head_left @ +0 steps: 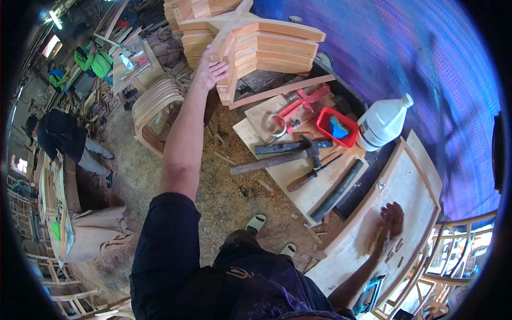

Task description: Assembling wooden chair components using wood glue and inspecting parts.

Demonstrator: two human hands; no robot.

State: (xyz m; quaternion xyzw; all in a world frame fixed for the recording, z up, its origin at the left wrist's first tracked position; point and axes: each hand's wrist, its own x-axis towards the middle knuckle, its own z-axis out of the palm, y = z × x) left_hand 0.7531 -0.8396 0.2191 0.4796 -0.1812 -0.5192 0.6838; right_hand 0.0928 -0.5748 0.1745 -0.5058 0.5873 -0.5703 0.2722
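My left arm stretches forward, and my left hand [212,70] lies against the near end of a stack of pale angled wooden pieces [284,52], its fingers bent round the wood's edge. My right hand [393,218] is over a light wooden workbench [341,258] on the right, fingers extended and somewhat apart, with no object seen in it. Small brown wood pieces [394,250] lie on the bench beside my right wrist. In front of me a board [281,176] carries a hammer [272,161], a screwdriver-like tool [304,180] and a dark bar [337,191].
On the board's far side are a red clamp [298,106], a red tray [337,127] with a blue item, and a white jug [385,124]. Curved wooden parts [154,109] stand at left. Sawdust covers the floor. A person [64,133] bends over another bench.
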